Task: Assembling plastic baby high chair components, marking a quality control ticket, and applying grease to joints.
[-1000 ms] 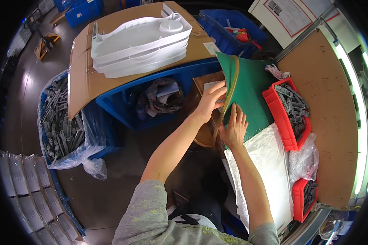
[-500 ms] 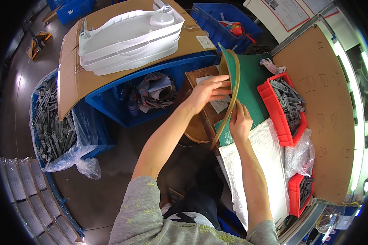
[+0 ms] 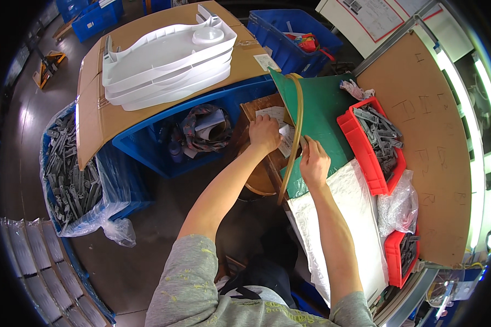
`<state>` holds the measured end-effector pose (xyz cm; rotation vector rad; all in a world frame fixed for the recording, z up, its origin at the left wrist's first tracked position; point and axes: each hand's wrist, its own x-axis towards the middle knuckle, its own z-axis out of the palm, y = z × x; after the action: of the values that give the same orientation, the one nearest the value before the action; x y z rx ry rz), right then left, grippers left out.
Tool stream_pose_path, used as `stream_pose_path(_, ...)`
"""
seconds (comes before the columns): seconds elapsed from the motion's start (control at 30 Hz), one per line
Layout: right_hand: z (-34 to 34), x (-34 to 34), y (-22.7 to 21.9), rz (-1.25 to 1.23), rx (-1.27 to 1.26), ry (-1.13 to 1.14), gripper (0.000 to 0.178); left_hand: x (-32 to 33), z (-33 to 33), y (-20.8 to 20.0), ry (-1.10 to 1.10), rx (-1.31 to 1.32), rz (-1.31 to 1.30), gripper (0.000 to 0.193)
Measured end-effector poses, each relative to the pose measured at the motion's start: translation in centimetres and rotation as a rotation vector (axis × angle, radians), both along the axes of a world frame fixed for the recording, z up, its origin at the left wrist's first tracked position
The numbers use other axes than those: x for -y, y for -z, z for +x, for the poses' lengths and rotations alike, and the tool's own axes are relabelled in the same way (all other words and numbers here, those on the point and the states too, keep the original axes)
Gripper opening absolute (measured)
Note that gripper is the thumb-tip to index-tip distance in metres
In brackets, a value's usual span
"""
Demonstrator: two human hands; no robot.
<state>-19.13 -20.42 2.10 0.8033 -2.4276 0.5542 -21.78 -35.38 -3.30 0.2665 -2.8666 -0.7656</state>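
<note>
The green mat [image 3: 324, 117] on the wooden table is bent up along its left side. A long, curved yellowish strip [image 3: 298, 109] runs across the raised part. My right hand [image 3: 315, 162] is closed on the mat just right of the strip, its fingertips close together. Farther left, my left hand [image 3: 264, 134] reaches down to the table's wooden edge with curled fingers, against a printed paper sheet [image 3: 277, 113]. Its fingertips are partly hidden, so what they grip is unclear. Another paper [image 3: 287, 139] lies between that hand and the strip.
Red bins [image 3: 360, 147] of grey plastic parts and a white cloth [image 3: 335, 218] are on the right. White plastic trays [image 3: 166, 60] are stacked on cardboard [image 3: 90, 109] over a blue bin [image 3: 169, 163]. A plastic-lined bin [image 3: 73, 174] of grey parts stands left.
My left hand has left the mat's raised edge and moved down onto the papers, its fingers now curled. The mat's raised side has tilted to the left; my right hand stays on it.
</note>
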Motion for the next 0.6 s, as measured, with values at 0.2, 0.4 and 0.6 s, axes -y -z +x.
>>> stream_pose_path(0.2, 0.0, 0.3, -0.2, -0.046, -0.004, 0.008, 0.016, 3.4, 4.2, -0.6, -0.137, -0.311, 0.569, 0.023)
stream_pose_path(0.4, 1.6, 1.5, 1.5, 0.118, 0.065, -0.021, 0.02, 6.7, 15.1, -4.1, -0.533, -0.684, 1.42, 0.021)
stream_pose_path(0.6, 6.1, -4.4, 3.2, -0.024, 0.55, -0.141, 0.03, -3.3, 17.1, -7.8, -0.068, -0.446, 1.339, 0.04)
